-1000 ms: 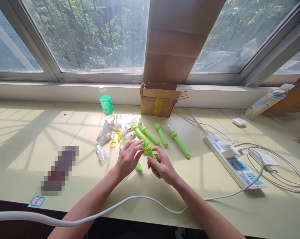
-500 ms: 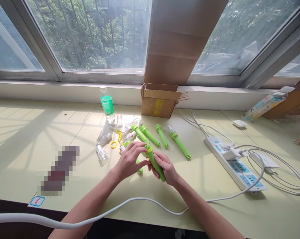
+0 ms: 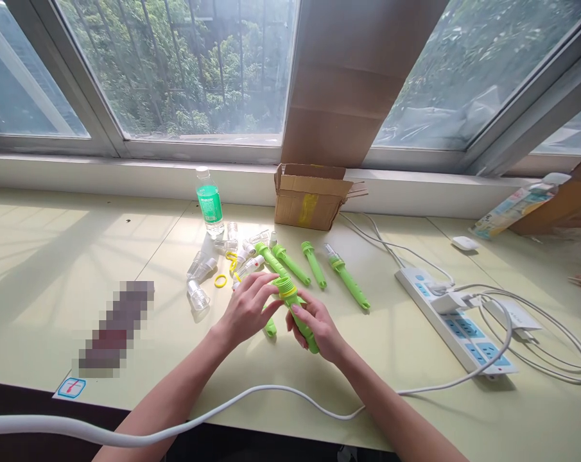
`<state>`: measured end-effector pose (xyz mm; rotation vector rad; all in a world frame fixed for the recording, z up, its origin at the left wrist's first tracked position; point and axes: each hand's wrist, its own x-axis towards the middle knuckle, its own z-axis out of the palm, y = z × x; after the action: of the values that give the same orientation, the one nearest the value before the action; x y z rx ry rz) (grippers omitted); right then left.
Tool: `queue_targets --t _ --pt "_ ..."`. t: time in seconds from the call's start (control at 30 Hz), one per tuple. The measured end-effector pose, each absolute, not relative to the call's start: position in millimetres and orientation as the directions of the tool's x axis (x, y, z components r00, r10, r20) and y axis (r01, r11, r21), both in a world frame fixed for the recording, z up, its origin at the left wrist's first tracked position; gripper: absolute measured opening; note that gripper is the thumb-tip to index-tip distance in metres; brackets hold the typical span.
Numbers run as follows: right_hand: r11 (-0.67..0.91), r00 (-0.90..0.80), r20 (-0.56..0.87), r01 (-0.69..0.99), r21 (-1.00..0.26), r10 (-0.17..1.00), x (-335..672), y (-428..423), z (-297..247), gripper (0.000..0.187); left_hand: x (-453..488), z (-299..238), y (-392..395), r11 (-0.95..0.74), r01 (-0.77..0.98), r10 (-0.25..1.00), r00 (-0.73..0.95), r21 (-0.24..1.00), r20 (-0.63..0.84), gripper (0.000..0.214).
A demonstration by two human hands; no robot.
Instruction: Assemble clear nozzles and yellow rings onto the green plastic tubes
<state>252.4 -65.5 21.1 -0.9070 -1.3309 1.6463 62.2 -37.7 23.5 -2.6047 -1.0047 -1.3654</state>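
Observation:
My right hand (image 3: 316, 326) is wrapped round the shaft of a green plastic handle (image 3: 296, 309) held just above the yellow-green table (image 3: 54, 256). My left hand (image 3: 248, 309) pinches the handle's ribbed top end, where a yellow ring sits. More green handles (image 3: 314, 263) lie in a row just beyond my hands. One of them (image 3: 345, 277) has a clear tip. Left of them lie clear plastic caps (image 3: 196, 296), small white parts and loose yellow rings (image 3: 219, 280).
A water bottle with a green label (image 3: 209, 204) and an open cardboard box (image 3: 308, 196) stand by the window sill. A white power strip (image 3: 456, 317) with cables lies at the right. A white cable (image 3: 251, 394) crosses the near edge. A blurred dark object (image 3: 114, 327) lies left.
My hands and the green handle stay in nearly the same place. The handle's top end has tipped slightly, and my left fingers have shifted on it.

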Motion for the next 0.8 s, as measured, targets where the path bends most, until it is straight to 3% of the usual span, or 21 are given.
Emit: queue_targets --t 0.33,0.5,0.67,0.8 --pt "-0.062 -0.210 -0.024 -0.178 -0.982 0.977 252.3 -63.1 16.9 0.035 53.0 27.1 -32.7 -0.685 0.644 0.669 0.372 0.340 0.643 0.009" --pt "-0.058 -0.222 -0.021 -0.162 -0.985 0.975 252.0 -63.4 17.0 0.036 48.1 28.3 -29.9 -0.607 0.692 0.750 0.336 0.392 0.570 0.032" --pt "-0.055 -0.230 -0.023 -0.137 -0.989 0.973 250.6 -64.3 18.2 0.037 36.5 34.4 -20.3 -0.489 0.702 0.850 0.247 0.519 0.466 0.029" --pt "-0.052 -0.231 -0.021 -0.130 -0.990 0.973 250.8 -64.2 17.1 0.036 24.2 42.5 -7.5 -0.459 0.720 0.866 0.232 0.520 0.444 0.023"
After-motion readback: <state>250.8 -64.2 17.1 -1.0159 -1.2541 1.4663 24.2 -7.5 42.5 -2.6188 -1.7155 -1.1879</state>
